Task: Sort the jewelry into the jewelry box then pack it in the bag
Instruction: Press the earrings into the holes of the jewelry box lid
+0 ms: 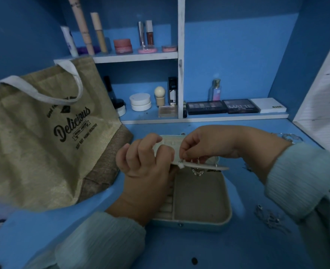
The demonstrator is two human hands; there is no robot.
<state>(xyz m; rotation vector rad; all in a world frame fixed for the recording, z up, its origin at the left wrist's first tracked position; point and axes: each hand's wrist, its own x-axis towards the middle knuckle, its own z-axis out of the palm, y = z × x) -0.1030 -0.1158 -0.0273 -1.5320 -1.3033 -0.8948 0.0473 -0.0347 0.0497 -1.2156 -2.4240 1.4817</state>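
Note:
A pale green jewelry box (pixel 201 199) lies open on the blue desk, its lid (pixel 170 144) tilted back. My left hand (pixel 148 167) grips the left end of a thin white earring panel (pixel 208 166) held level over the box. My right hand (pixel 205 144) pinches a small earring at the panel's top edge. A sparkly butterfly earring (pixel 197 171) hangs under the panel. Loose silver jewelry (pixel 271 218) lies on the desk to the right of the box. A tan jute bag (pixel 43 136) printed "Delicious" stands at the left.
Shelves behind the desk hold cosmetics: eyeshadow palettes (pixel 222 106), white jars (pixel 141 101), a pink jar (pixel 122 46) and tall tubes (pixel 82 24). More silver jewelry (pixel 290 137) lies at the far right near a white wall (pixel 323 90).

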